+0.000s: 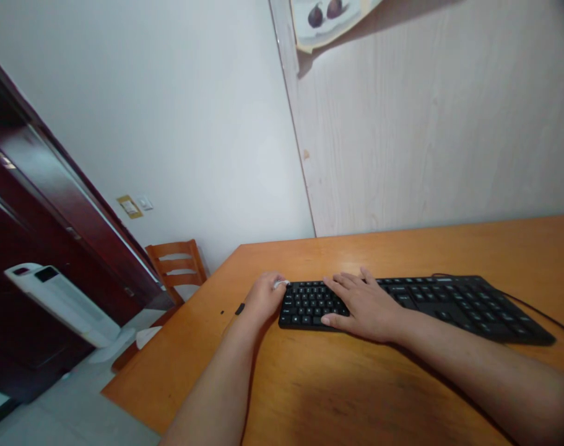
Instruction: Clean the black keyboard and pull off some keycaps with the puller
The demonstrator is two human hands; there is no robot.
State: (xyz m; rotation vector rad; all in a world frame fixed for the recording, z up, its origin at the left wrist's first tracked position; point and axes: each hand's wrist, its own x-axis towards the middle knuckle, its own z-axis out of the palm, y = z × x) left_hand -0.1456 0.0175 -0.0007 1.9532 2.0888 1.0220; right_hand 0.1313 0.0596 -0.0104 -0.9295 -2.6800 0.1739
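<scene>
Got my right hand spread on long black plastic keyboard, left hand pinching small white scrap at its corner.

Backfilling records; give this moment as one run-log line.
left grip: holding small white item | right grip: spread over black keyboard | keyboard: on wooden table | chair: beyond table's left edge

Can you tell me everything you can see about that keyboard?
The keyboard is long and black, apparently plastic, with pale markings on its keys. It lies flat on the wooden table, a thin dark cable running off beyond its right end. The right hand lies spread across it, hiding some keys. The left hand is at its left end, with something small and white at the fingers.
</scene>
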